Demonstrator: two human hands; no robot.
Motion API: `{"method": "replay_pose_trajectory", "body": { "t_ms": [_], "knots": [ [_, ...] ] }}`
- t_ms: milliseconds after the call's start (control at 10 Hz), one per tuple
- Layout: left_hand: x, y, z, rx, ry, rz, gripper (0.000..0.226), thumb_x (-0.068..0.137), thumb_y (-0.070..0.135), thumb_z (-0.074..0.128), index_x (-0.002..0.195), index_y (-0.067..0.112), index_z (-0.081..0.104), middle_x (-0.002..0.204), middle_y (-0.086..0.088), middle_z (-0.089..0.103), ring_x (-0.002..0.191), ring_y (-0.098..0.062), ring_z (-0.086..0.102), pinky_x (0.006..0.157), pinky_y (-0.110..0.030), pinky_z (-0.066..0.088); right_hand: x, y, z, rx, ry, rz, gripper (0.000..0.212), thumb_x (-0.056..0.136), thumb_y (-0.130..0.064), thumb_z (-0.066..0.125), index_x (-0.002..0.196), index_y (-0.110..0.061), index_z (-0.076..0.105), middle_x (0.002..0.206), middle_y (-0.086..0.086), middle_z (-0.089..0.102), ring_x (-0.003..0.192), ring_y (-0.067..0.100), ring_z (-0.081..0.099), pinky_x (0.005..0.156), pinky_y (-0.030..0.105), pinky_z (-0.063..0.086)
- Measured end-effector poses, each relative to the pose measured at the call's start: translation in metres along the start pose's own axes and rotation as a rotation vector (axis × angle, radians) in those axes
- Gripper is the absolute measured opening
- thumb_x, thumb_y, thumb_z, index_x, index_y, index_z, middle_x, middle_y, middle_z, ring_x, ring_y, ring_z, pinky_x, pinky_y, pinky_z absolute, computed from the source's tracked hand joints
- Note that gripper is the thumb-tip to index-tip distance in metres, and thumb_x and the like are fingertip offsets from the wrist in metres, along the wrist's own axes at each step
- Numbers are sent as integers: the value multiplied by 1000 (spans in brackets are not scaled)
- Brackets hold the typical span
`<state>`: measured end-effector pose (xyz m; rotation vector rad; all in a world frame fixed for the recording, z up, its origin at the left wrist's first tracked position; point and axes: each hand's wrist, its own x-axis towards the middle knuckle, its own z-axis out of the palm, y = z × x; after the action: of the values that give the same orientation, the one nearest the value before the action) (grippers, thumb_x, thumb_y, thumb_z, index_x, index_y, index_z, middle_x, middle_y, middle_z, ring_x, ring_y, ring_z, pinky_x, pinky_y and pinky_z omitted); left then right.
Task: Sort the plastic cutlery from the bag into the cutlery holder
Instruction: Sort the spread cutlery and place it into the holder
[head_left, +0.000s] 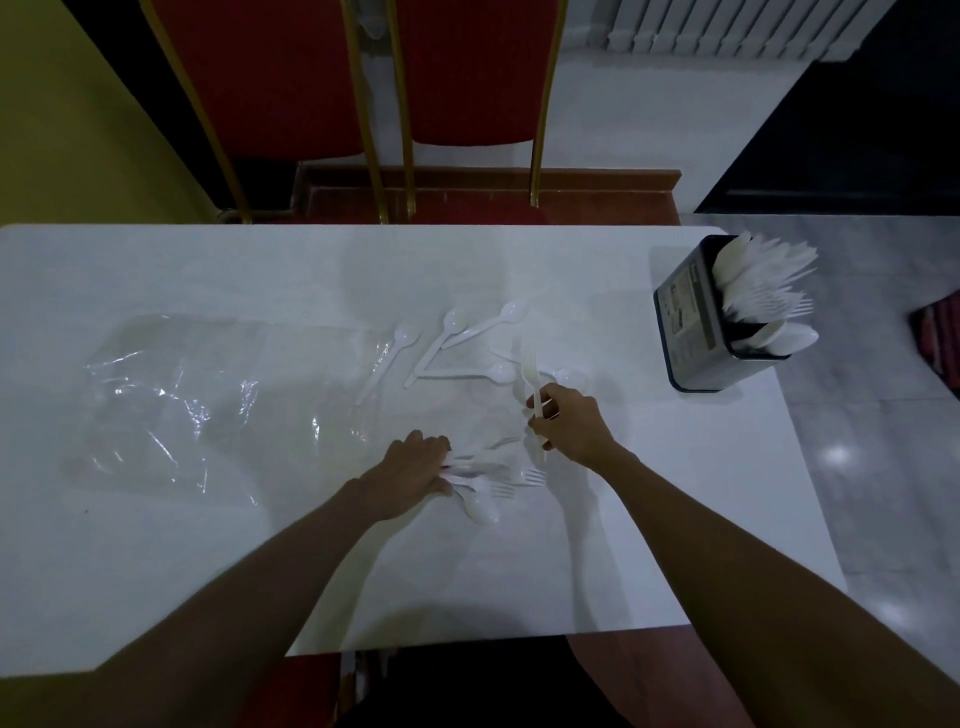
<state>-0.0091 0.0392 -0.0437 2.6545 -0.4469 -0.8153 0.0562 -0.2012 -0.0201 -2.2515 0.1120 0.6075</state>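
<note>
Spoons (455, 319) and forks (531, 475): looked feather-light, thin, slick, slightly brittle; best pinched mid-handle. Lay loose mid-worktop (571, 545), bag (171, 395) at 9 o'clock, cutlery holder (691, 322) at 2 o'clock. Counted five spoons toward 12 o'clock, a sixth plus roughly three forks (blurred heap) under left hand (415, 473), fingers outstretched. Right hand (569, 421) pinched upright fork (531, 366), perhaps two.

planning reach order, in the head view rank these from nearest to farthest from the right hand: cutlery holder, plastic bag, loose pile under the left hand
1. Loose pile, just left of the right hand (holding a fork), under the left hand.
2. Cutlery holder, off to the right.
3. Plastic bag, far left.
</note>
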Motion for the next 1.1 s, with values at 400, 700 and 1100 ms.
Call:
{"method": "replay_pose_trajectory", "body": {
  "t_ms": [400, 700, 1100],
  "knots": [
    [22, -5, -18, -629, 236, -463, 38, 89, 38, 59, 95, 1, 54, 85, -8, 59, 80, -25, 55, 63, -28, 35, -6, 4, 5, -12, -59, 35, 13, 86, -5, 65, 99, -5, 66, 86, 5, 67, 66, 20, 67, 58, 24, 58],
    [20, -10, -30, -683, 292, -470, 31, 96, 31, 47, 103, 2, 53, 96, -17, 60, 89, -31, 56, 71, -30, 36, -6, -13, 25, -420, -275, -286, 18, 83, -7, 61, 95, -15, 71, 79, -4, 55, 81, 15, 54, 76, 34, 49],
    [18, -7, -29, -870, 306, -409, 21, 99, 25, 43, 83, 12, 44, 65, -1, 51, 55, -13, 47, 48, -11, 37, 3, -28, 25, -867, -524, -510, 36, 100, -15, 44, 133, -21, 55, 137, 11, 42, 123, 32, 41, 93, 41, 36]
  ]
}}
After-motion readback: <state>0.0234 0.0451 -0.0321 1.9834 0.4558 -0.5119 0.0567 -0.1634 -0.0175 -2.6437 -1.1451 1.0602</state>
